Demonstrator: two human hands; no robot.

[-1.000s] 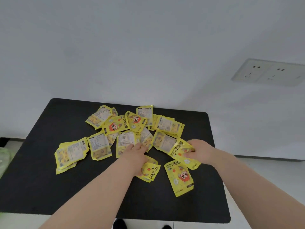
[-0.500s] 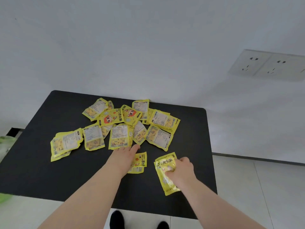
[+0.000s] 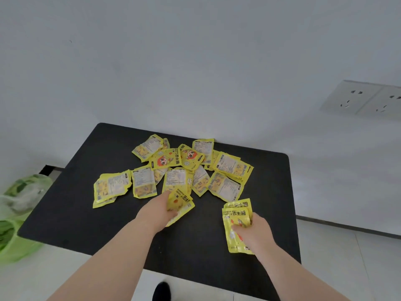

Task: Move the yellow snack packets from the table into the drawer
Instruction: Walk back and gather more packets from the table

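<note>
The packets (image 3: 230,168) heaped toward the desk's (image 3: 271,203) back edge look light, crinkly, slippery; pinch flat edges. Left hand (image 3: 158,211) fingers clamp one, right hand (image 3: 253,233) fingers two.

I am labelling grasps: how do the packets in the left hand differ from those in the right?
The left packets, gripped by the left hand, slant at the pile's edge; the right packets, gripped by the right hand, sit straighter, apart from the pile. Both are yellow snack packets.
</note>
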